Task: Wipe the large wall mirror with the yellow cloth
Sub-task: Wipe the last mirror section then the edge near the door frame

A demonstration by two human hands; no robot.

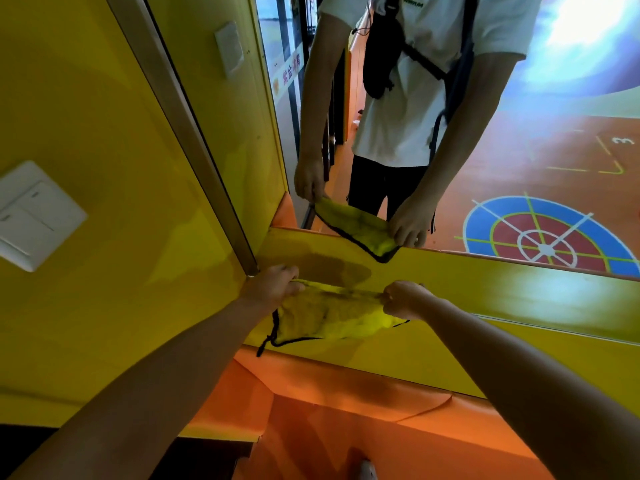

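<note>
The yellow cloth (332, 317) with a black stitched edge hangs stretched between my two hands, in front of the yellow panel below the mirror. My left hand (273, 285) grips its left top corner near the mirror frame's lower corner. My right hand (403, 299) pinches its right top corner in a fist. The large wall mirror (519, 150) fills the upper right and reflects me, my hands and the cloth. The cloth does not touch the glass.
A metal mirror frame (194, 133) runs diagonally on the left, beside a yellow wall with a white light switch (31, 216). A yellow panel (502, 289) lies below the glass. Orange padded floor edging (346, 410) sits beneath. The mirror reflects an orange floor with a target pattern.
</note>
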